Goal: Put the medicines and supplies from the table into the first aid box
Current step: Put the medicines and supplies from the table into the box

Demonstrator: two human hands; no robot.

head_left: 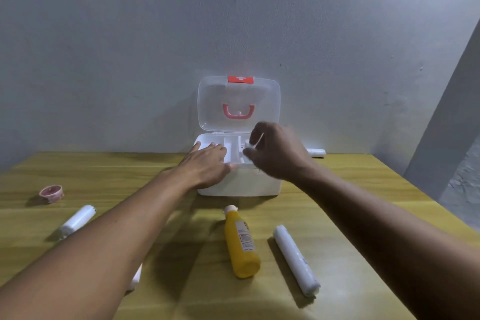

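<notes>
First aid box (pixel 241 182): set open at the back of the bench (pixel 350 202), its clear lid (pixel 239 101) raised against the wall.
Left hand (pixel 205 163): laid flat on the box's front left rim, fingers (pixel 215 147) spread over the inner tray.
Right hand (pixel 275 153): held over the tray's right side, fingers pinched on a small white item (pixel 248 143); blurred.
Yellow bottle (pixel 242 241): lying before the box.
White rolls: one (pixel 296 260) right of the bottle, one (pixel 76 221) at left, another (pixel 317 152) behind the right hand.
Pink tape roll (pixel 52 193): far left.

The motion-blurred right hand (pixel 275 153) hides most of a small white item it grips. A white wrapped roll (pixel 136 278) lies mostly hidden beneath the left forearm. Another white roll (pixel 317 152) peeks from behind the right hand.
</notes>
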